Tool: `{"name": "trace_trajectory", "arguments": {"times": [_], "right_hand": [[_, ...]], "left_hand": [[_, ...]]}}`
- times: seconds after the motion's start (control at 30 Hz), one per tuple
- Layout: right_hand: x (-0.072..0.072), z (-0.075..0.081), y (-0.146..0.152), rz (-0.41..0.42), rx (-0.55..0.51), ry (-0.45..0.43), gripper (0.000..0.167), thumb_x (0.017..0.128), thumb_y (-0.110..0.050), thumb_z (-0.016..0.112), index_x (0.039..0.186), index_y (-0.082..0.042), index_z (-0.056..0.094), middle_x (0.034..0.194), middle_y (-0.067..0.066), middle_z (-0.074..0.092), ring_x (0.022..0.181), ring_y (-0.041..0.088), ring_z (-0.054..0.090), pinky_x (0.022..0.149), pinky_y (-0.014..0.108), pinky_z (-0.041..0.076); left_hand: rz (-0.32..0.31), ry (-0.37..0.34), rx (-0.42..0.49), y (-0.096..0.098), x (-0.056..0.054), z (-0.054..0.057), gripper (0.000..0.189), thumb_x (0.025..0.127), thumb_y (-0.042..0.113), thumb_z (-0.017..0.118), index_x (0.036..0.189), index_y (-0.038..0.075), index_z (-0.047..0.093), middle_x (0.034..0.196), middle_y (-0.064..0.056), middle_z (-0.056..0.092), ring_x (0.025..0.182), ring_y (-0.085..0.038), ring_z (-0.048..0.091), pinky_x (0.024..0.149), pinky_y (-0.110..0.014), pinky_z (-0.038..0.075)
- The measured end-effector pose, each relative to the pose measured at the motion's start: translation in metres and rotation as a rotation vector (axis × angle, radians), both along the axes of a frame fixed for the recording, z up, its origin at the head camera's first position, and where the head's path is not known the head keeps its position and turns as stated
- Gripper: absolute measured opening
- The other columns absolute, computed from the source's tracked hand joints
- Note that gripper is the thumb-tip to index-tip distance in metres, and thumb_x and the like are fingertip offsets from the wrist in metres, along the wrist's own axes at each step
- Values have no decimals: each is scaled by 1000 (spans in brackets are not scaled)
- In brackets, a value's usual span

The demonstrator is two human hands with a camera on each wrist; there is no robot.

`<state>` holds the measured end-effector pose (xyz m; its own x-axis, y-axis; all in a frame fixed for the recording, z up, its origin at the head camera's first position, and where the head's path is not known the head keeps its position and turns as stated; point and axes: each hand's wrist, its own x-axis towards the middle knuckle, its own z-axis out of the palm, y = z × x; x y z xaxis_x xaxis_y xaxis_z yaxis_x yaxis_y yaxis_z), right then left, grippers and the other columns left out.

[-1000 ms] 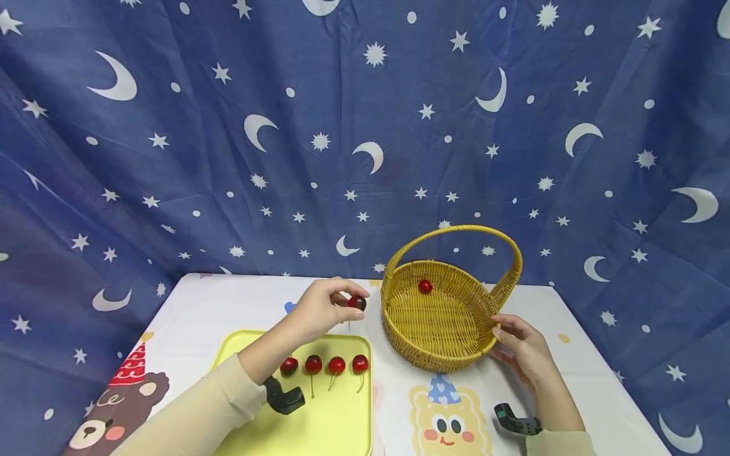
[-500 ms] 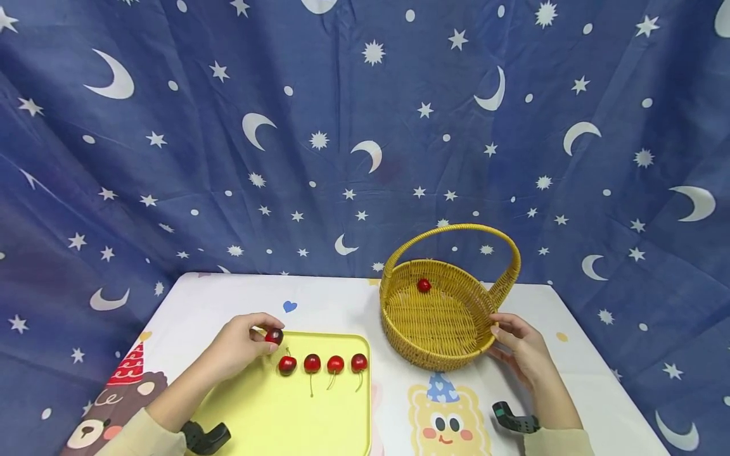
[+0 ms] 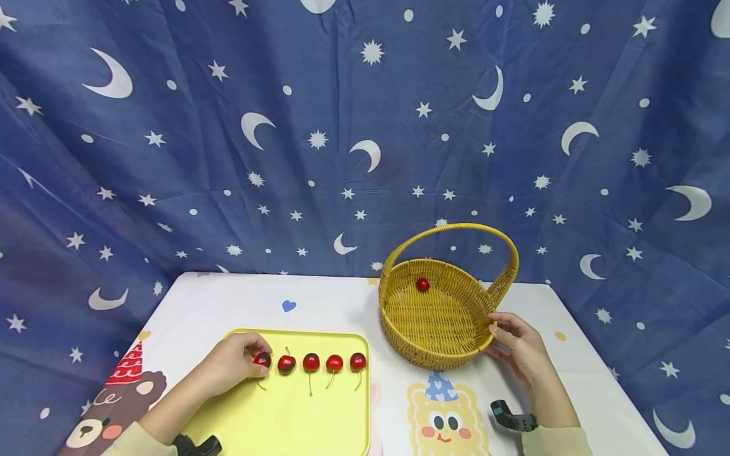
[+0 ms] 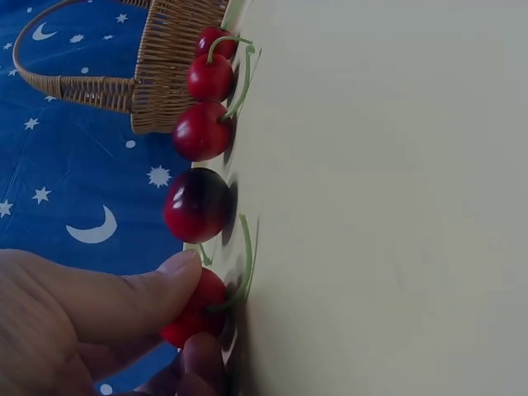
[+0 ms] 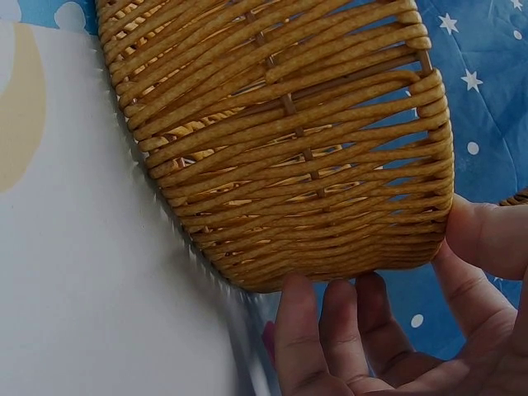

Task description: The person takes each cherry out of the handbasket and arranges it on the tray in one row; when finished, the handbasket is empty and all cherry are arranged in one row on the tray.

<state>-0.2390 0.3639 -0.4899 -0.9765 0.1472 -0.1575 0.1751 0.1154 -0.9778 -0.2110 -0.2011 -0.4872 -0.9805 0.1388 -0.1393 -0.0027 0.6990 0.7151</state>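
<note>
My left hand (image 3: pixel 232 362) pinches a dark red cherry (image 3: pixel 262 360) at the left end of a row on the yellow tray (image 3: pixel 308 418). In the left wrist view, thumb and fingers grip that cherry (image 4: pixel 200 309) from its sides, its green stem pointing away from the hand. Several other cherries (image 3: pixel 310 362) continue the row to the right, most with stems toward the front. My right hand (image 3: pixel 521 351) holds the right rim of the round wicker basket (image 3: pixel 436 360), thumb on the rim and fingers against the outer wall. One cherry (image 3: pixel 422 285) lies inside, near the back.
The basket's tall arched handle (image 3: pixel 450 228) rises above it. A white cloth with cartoon prints (image 3: pixel 447 418) covers the table. Behind the table hangs a blue curtain (image 3: pixel 365 126) with moons and stars.
My left hand has moved left and down from beside the basket to the tray, carrying the cherry to the row's left end. My right hand stays on the basket rim.
</note>
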Motion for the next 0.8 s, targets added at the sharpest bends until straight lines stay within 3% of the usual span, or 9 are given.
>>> {"name": "trace_trajectory", "arguments": {"times": [0.2,0.33,0.47,0.6,0.8], "right_hand": [[0,0,0,1,6,-2,26,107,-14,67,133,-15,68,114,-10,62,106,8,62,89,34,61],[0,0,0,2,8,-3,27,107,-14,67,133,-15,68,115,-11,63,106,8,63,89,33,61],[-1,1,0,4,3,2,27,107,-14,67,134,-14,67,116,-11,64,106,8,64,89,33,61],[0,1,0,1,5,-4,27,107,-14,67,133,-15,68,115,-11,62,106,8,63,89,33,62],[1,2,0,-1,7,-13,26,107,-15,68,132,-17,69,115,-10,62,106,7,63,90,33,62]], "left_hand": [[-4,-4,-32,-2,0,4,38,75,10,96,108,13,77,101,-2,71,92,-19,61,80,-34,49],[8,-14,-21,-3,-1,14,45,77,7,94,118,11,75,105,-6,71,95,-22,62,77,-34,50],[1,3,33,2,-3,26,45,83,5,89,125,8,73,109,-10,69,85,-21,62,69,-33,51],[-61,34,142,21,-6,35,44,86,2,86,128,7,72,109,-13,69,71,-18,57,58,-28,49],[-200,64,256,69,-14,45,45,86,1,87,127,12,73,112,-16,71,73,-17,60,58,-25,49]]}}
